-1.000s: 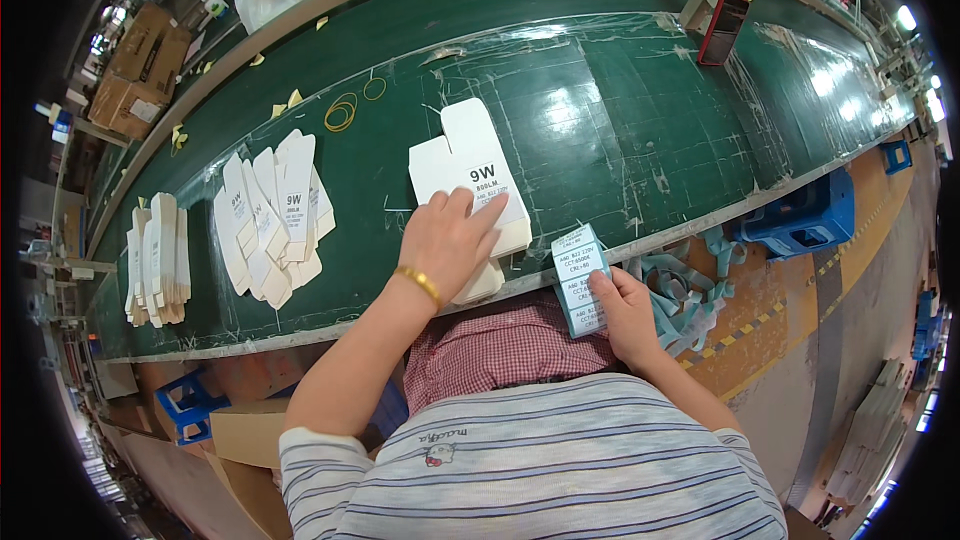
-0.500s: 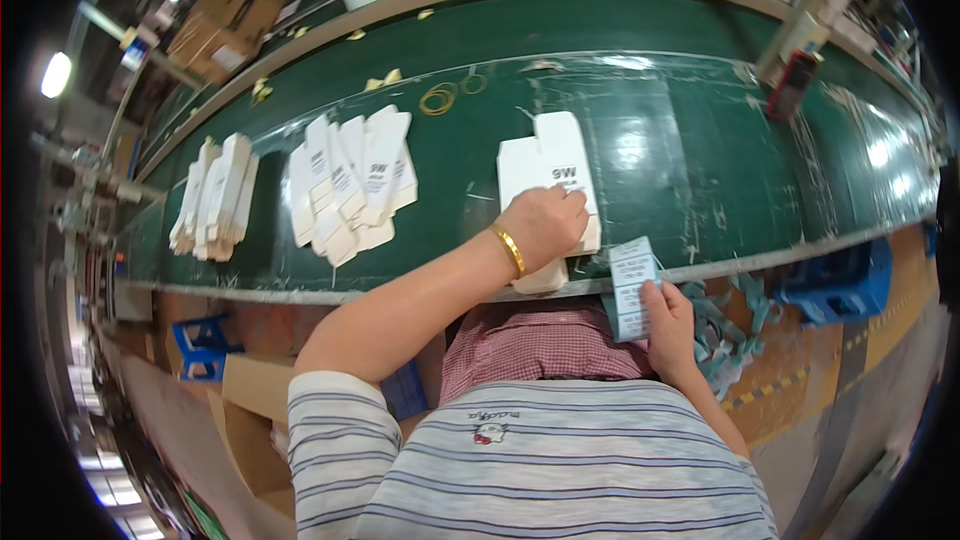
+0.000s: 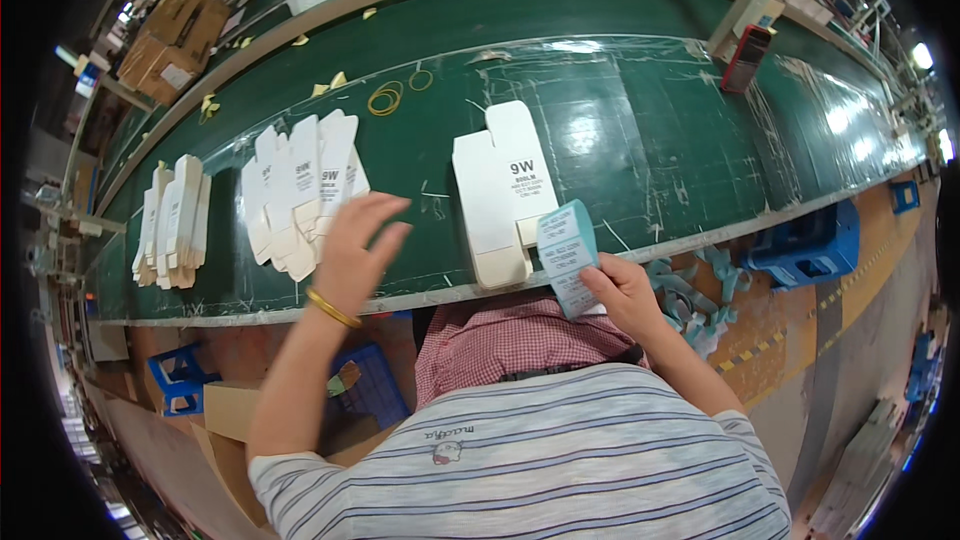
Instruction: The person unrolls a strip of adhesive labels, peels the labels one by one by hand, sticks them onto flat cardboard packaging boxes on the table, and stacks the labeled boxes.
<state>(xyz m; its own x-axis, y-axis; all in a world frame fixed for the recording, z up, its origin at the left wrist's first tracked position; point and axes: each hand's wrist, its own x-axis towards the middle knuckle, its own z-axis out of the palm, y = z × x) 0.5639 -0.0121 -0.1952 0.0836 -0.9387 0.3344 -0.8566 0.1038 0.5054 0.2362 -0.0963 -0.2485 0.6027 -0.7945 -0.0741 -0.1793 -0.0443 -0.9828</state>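
Flattened white cartons [image 3: 490, 185] with dark print lie on the green worktop in front of me, at its near edge. My right hand [image 3: 628, 298] pinches a pale blue strip of printed labels [image 3: 566, 252], whose upper end curls just beside the cartons. Slightly blurred, my left hand [image 3: 358, 245] has its fingers apart and holds nothing I can see. It is over the near right side of a fanned pile of flat white cartons [image 3: 300, 175], covering part of it; whether it touches them I cannot tell. A gold bracelet circles that wrist.
Another stack of folded white cartons [image 3: 178, 225] lies farther left. Yellow rubber bands [image 3: 384, 98] rest behind. A red device [image 3: 745, 58] leans by a post on the right. Below the worktop are blue stools [image 3: 815, 250], a cardboard box [image 3: 232, 420] and crumpled blue backing strips [image 3: 700, 300].
My left hand has left the cartons in front of me and moved left to the fanned pile. The label strip in my right hand has shifted left and up, and the view has turned slightly.
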